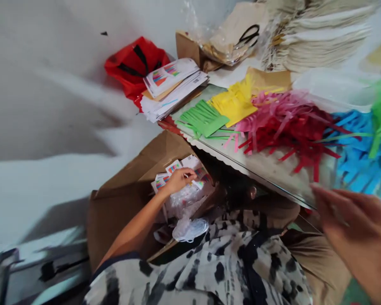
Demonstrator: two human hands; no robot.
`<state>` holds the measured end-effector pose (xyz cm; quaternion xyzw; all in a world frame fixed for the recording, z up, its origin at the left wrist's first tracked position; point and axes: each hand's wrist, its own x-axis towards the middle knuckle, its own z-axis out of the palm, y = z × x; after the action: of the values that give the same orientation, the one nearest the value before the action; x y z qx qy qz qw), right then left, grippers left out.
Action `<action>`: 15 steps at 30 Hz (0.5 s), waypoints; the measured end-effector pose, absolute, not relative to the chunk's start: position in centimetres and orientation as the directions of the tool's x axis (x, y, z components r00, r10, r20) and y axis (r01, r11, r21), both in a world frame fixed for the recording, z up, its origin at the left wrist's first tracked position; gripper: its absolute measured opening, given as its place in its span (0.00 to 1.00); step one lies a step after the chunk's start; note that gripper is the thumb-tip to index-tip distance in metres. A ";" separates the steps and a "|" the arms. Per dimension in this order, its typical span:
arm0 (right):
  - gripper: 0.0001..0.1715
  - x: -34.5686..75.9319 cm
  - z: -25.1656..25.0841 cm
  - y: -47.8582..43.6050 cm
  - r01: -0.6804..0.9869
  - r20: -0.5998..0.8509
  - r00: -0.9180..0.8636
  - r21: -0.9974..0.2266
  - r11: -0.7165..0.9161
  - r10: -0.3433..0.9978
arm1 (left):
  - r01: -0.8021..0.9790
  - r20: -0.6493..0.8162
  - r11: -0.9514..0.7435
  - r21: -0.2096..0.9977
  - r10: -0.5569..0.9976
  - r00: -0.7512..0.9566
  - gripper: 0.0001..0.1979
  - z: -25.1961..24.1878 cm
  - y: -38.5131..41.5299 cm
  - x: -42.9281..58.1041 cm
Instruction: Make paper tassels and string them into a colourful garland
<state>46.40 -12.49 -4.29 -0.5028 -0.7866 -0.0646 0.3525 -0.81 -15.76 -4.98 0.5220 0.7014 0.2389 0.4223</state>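
My left hand reaches down into a brown cardboard box beside the table, its fingers closed on printed cards with coloured bars. Crumpled clear plastic lies in the box just below that hand. My right hand hovers near the table's front edge at the lower right, fingers spread and blurred, holding nothing. On the table lie cut paper strips: green, yellow, pink and red, blue.
A stack of printed sheets sits at the table's far left corner, beside a red bag on the floor. Black scissors rest on a plastic-wrapped bundle at the back. Cream stacked paper bags fill the back right. The whole view is motion-blurred.
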 end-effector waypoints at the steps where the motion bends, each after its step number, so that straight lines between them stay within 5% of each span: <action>1: 0.45 44.8 -4.2 -13.3 0.783 0.630 -0.324 -0.240 0.574 0.705 | 0.521 -0.415 0.402 0.753 0.905 -0.099 0.28 -6.9 -17.5 -1.5; 4: 0.50 41.4 -3.8 -14.5 0.696 0.608 -0.467 -0.195 0.691 0.642 | 0.474 -0.642 0.578 0.664 0.766 -0.033 0.34 -11.1 -22.4 -2.3; 7: 0.42 39.6 -4.0 -14.6 0.688 0.572 -0.473 -0.235 0.686 0.670 | 0.409 -0.761 0.684 0.605 0.647 0.043 0.36 -12.6 -26.6 -2.7; 10: 0.22 36.4 -5.2 -15.7 0.563 0.482 -0.491 -0.460 0.687 0.726 | 0.328 -0.782 0.723 0.607 0.617 0.087 0.37 -12.3 -29.6 -3.2; 12: 0.12 32.8 -6.7 -17.5 0.387 0.293 -0.612 -0.699 0.601 0.735 | 0.278 -0.761 0.718 0.638 0.642 0.088 0.38 -11.8 -31.0 -3.3; 15: 0.12 26.8 -9.4 -21.0 0.362 -0.041 -0.784 -0.840 0.403 0.619 | 0.233 -0.719 0.691 0.684 0.692 0.060 0.39 -11.3 -32.9 -2.8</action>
<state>26.76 -20.95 -9.43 -0.2971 -0.8258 0.4585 0.1399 -2.79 -32.88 -11.27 0.3494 0.6616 0.1798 0.6386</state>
